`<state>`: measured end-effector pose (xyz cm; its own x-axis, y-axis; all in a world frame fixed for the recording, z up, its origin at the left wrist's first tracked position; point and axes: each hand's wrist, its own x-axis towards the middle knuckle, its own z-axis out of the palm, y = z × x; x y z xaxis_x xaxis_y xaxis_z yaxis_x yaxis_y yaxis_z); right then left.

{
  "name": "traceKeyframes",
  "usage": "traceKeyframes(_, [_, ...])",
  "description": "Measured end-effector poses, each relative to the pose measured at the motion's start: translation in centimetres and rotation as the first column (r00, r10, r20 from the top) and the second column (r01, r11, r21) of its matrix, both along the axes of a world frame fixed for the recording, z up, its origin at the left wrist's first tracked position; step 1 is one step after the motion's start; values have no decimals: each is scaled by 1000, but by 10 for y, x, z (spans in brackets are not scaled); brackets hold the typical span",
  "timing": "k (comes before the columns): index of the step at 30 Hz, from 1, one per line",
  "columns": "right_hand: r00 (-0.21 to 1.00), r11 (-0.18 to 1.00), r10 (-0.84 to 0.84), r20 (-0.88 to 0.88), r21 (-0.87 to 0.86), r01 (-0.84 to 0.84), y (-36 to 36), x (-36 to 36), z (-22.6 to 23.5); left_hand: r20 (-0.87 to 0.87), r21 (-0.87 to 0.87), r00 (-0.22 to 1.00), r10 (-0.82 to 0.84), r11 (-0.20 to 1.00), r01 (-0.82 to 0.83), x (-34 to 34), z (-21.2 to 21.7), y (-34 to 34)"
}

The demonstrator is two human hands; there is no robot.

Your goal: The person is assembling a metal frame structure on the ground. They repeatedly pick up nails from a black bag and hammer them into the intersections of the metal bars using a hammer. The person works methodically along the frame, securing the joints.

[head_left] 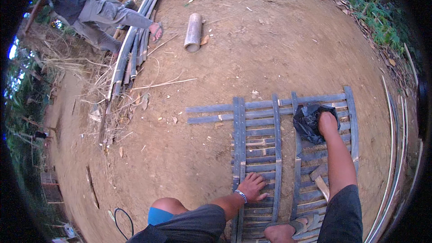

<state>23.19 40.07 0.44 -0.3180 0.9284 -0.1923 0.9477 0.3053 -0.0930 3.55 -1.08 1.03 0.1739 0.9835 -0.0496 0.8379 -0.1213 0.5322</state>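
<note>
A slatted bamboo frame (277, 153) lies on the ground in front of me, its dark strips crossed by several uprights with small nail heads. My left hand (253, 187), a bracelet at its wrist, rests on the slats with fingers spread and holds nothing. Farther off on the right, my right hand (328, 123) reaches into a black plastic bag (307, 123) that sits on the frame. The bag hides its fingers and whatever they touch. Below that arm, a tool with a wooden handle (322, 188) and a greyish head lies on the slats.
My sandaled foot (280, 233) stands on the frame's near end. A short bamboo tube (193, 32) lies farther off. At the far left, a person (96, 15) walks beside a pile of long bamboo strips (135, 47). More long strips (390, 153) lie along the right side.
</note>
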Motion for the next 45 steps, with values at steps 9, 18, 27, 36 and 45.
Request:
traceKeyframes(9, [996,998,6,-87,61,-1,-3,2,19,27,0,999,-25,1000,25,0,-13,2])
traceKeyframes(18, [845,967,-144,-515,-256,8,2,23,62,77,90,996,38,995,-45,7,-8,4])
traceKeyframes(27, [793,895,-183,-581,-433,-110,-207,55,83,48,124,998,44,991,-50,6,-14,0])
traceKeyframes(36, [717,743,-497,-488,-667,61,-322,50,19,95,169,993,68,982,-83,6,-13,-1])
traceKeyframes(45, [682,750,-513,-521,-658,62,-338,38,21,223,204,972,70,972,-117,30,2,-3])
